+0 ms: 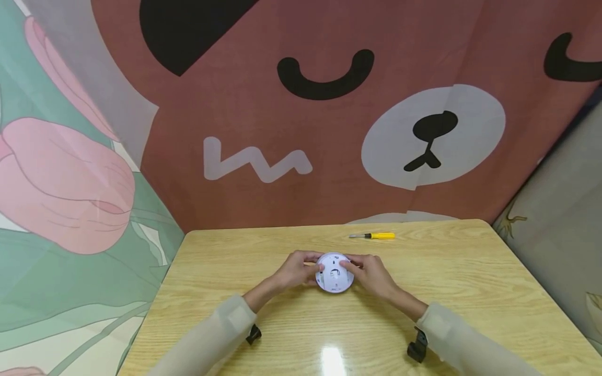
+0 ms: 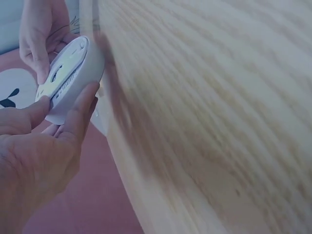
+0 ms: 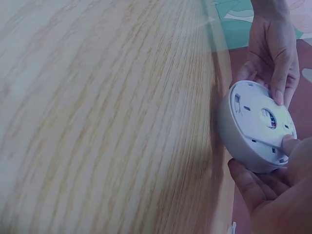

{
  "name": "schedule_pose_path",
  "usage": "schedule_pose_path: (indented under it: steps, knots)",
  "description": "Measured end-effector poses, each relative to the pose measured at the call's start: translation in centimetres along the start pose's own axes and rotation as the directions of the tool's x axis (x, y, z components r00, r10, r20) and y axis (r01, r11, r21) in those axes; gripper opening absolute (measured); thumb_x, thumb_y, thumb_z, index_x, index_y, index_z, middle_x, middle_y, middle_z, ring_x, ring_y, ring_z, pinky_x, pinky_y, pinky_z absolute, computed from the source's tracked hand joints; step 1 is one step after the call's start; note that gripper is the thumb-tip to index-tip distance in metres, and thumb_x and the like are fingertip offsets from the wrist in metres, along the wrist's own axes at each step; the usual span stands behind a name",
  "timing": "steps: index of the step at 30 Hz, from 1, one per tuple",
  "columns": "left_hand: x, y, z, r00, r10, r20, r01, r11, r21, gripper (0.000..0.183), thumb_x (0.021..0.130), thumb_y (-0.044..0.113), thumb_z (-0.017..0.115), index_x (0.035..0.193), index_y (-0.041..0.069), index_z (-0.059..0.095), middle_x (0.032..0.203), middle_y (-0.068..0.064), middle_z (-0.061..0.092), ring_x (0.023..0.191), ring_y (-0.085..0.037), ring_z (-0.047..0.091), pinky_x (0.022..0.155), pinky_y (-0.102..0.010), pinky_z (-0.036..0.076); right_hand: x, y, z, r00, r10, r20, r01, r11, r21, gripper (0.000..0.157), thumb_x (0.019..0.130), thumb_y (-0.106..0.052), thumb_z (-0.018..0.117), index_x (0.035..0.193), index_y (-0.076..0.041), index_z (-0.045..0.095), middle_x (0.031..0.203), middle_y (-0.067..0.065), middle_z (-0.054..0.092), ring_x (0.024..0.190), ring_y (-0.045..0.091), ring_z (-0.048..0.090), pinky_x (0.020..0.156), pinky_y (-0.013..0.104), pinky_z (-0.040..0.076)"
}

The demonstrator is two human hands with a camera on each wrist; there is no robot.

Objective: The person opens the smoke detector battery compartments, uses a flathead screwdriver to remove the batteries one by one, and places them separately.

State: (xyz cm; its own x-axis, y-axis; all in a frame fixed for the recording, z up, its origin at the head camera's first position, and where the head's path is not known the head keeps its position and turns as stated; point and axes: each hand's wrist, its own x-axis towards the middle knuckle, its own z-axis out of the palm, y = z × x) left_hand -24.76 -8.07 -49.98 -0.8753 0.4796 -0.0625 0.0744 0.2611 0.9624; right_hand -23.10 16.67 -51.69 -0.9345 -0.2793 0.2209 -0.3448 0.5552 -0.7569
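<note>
A round white device (image 1: 336, 282) that looks like a smoke detector is held between both hands over the table, its slotted back plate turned up. My left hand (image 1: 295, 270) grips its left side, thumb on the plate and fingers around the rim. From the right, my right hand (image 1: 378, 278) holds the opposite edge, its thumb pressing on the plate. In the right wrist view the device (image 3: 253, 129) shows several small slots and a round central opening. The left wrist view shows its smooth, thick side wall, with part of the underside hidden by fingers.
A screwdriver with a yellow handle (image 1: 383, 236) lies near the back edge of the wooden table (image 1: 211, 271), beyond the hands. Behind the table hangs a cloth (image 1: 254, 203) printed with a bear's face. Black wrist cameras sit below both sleeves.
</note>
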Motion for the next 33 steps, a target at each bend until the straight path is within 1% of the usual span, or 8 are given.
schedule_pose_path:
  steps: [6, 10, 14, 19, 22, 28, 33]
  knots:
    - [0.3, -0.4, 0.2, 0.999, -0.051, -0.014, 0.05, 0.998, -0.024, 0.036, 0.103, 0.005, 0.069, 0.139, -0.001, 0.068, 0.117, -0.015, 0.072, 0.086, -0.021, 0.076, 0.073, -0.039, 0.066, 0.3, 0.1, 0.3, 0.999, 0.034, -0.029, -0.034, 0.999, -0.028, 0.033, 0.102, -0.024, 0.074, 0.124, 0.0, 0.078, 0.116, 0.014, 0.079, 0.1, 0.013, 0.073, 0.074, 0.021, 0.058]
    - [0.5, -0.6, 0.4, 0.996, -0.082, -0.024, 0.081, 0.995, -0.058, 0.038, 0.103, 0.005, 0.068, 0.14, -0.002, 0.066, 0.116, -0.015, 0.069, 0.089, -0.022, 0.075, 0.072, -0.038, 0.066, 0.6, 0.2, 0.5, 0.997, 0.068, -0.047, -0.069, 0.997, -0.029, 0.031, 0.101, -0.024, 0.075, 0.121, -0.001, 0.079, 0.112, 0.013, 0.08, 0.096, 0.014, 0.075, 0.071, 0.021, 0.058]
    - [0.6, -0.7, 0.6, 0.994, -0.101, -0.044, 0.098, 0.993, -0.065, 0.038, 0.103, 0.004, 0.068, 0.141, -0.001, 0.066, 0.115, -0.015, 0.067, 0.093, -0.021, 0.072, 0.07, -0.037, 0.066, 0.8, 0.2, 0.7, 0.995, 0.086, -0.04, -0.088, 0.996, -0.033, 0.029, 0.101, -0.022, 0.074, 0.121, 0.0, 0.079, 0.11, 0.013, 0.08, 0.094, 0.014, 0.075, 0.069, 0.02, 0.058]
    - [0.6, -0.8, 0.7, 0.99, -0.126, -0.063, 0.124, 0.991, -0.048, 0.041, 0.104, 0.005, 0.067, 0.145, 0.005, 0.065, 0.114, -0.014, 0.066, 0.084, -0.02, 0.071, 0.067, -0.036, 0.066, 0.7, 0.3, 0.8, 0.993, 0.113, -0.027, -0.113, 0.993, -0.028, 0.029, 0.1, -0.017, 0.075, 0.124, 0.0, 0.078, 0.111, 0.013, 0.08, 0.092, 0.014, 0.075, 0.065, 0.02, 0.057]
    - [0.6, -0.8, 0.8, 0.987, -0.142, -0.072, 0.138, 0.989, -0.058, 0.04, 0.105, 0.007, 0.067, 0.145, 0.007, 0.065, 0.116, -0.014, 0.065, 0.081, -0.02, 0.071, 0.067, -0.036, 0.066, 0.7, 0.2, 0.8, 0.992, 0.127, -0.016, -0.127, 0.992, -0.016, 0.029, 0.1, -0.015, 0.075, 0.126, -0.001, 0.077, 0.112, 0.014, 0.08, 0.093, 0.015, 0.076, 0.063, 0.02, 0.058]
    - [0.9, -0.9, 0.7, 0.982, -0.171, -0.079, 0.164, 0.983, -0.084, 0.037, 0.105, 0.01, 0.067, 0.141, 0.005, 0.067, 0.118, -0.015, 0.065, 0.084, -0.021, 0.071, 0.067, -0.036, 0.066, 0.6, 0.0, 0.8, 0.987, 0.157, 0.022, -0.158, 0.987, 0.039, 0.035, 0.098, -0.015, 0.078, 0.129, -0.001, 0.075, 0.111, 0.013, 0.08, 0.087, 0.014, 0.075, 0.06, 0.024, 0.06]
    - [1.1, -1.2, 0.6, 0.977, -0.19, -0.094, 0.182, 0.979, -0.09, 0.034, 0.104, 0.011, 0.068, 0.138, 0.005, 0.07, 0.115, -0.014, 0.067, 0.084, -0.021, 0.071, 0.067, -0.036, 0.066, 0.5, 0.0, 0.7, 0.99, 0.141, 0.023, -0.141, 0.99, 0.024, 0.046, 0.09, -0.024, 0.088, 0.129, -0.002, 0.075, 0.109, 0.009, 0.08, 0.089, 0.013, 0.075, 0.071, 0.025, 0.061]
